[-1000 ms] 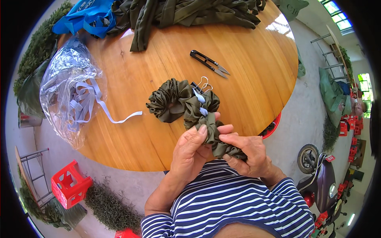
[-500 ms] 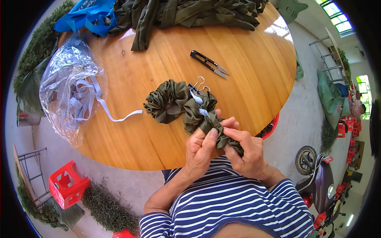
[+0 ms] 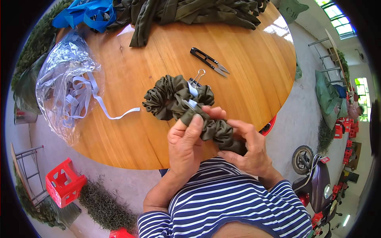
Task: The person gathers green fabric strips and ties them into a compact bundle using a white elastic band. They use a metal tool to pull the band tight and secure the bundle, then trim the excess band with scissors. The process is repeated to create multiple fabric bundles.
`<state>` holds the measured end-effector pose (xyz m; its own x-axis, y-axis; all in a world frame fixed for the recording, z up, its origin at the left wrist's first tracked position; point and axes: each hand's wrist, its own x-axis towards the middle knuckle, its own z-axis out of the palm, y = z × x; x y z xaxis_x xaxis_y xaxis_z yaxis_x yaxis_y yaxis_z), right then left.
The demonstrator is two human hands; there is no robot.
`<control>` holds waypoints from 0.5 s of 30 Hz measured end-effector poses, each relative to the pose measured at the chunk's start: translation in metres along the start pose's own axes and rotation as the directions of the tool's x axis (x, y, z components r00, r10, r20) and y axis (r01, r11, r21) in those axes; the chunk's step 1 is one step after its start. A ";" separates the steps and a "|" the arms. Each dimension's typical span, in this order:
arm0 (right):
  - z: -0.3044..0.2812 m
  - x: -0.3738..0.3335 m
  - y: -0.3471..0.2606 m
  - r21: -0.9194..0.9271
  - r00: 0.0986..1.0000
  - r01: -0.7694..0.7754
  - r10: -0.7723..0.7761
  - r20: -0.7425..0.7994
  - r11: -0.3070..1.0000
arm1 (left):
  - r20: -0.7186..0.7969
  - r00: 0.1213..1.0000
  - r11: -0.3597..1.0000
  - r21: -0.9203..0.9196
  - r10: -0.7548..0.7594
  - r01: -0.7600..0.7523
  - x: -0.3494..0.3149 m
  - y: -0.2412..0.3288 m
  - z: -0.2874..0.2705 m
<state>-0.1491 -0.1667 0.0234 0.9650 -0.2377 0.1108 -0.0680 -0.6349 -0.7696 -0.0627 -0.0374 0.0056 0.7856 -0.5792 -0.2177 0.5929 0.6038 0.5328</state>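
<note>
At the near edge of the round wooden bench [image 3: 119,146], the person's two hands are raised over a striped top [image 3: 238,194], working a gathered olive-green fabric tube [image 3: 223,133]. The left hand [image 3: 185,137] has its grip pressed together, thumb against fingers, pinching a flattened stretch of the tube. The right hand [image 3: 252,148] curls its grip around the bunched end, thumb on the lower side and fingers on the upper; that end hangs toward the near edge. The tube slants up from the right hand through the left.

Just past the left fingertips, pale elastic [image 3: 193,91] shows in two places between the folds, beside a black binder clip [image 3: 195,83] with wire handles. To their left a ruched olive loop [image 3: 162,97] lies on the bench; how it joins the tube is hidden.

Farther in, black-handled thread snips [image 3: 216,66] lie with their blades apart, tips toward the right edge. Along the left edge sits a clear plastic bag [image 3: 59,107] with pale flat elastic tape [image 3: 94,88], one tail trailing toward the loop. Across the far edge stretches a heap of olive fabric strips [image 3: 190,14], with a blue bag [image 3: 87,16] by the far left edge.
</note>
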 end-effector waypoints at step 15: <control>-0.022 0.034 -0.011 0.352 0.987 -0.098 0.047 0.152 0.931 | 0.072 0.994 0.994 0.070 -0.085 0.080 0.002 0.020 -0.008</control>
<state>-0.1208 -0.1840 0.0495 0.9880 -0.1527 -0.0219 -0.0688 -0.3091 -0.9485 -0.0477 -0.0225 0.0093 0.7173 -0.6667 -0.2024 0.6400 0.5156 0.5697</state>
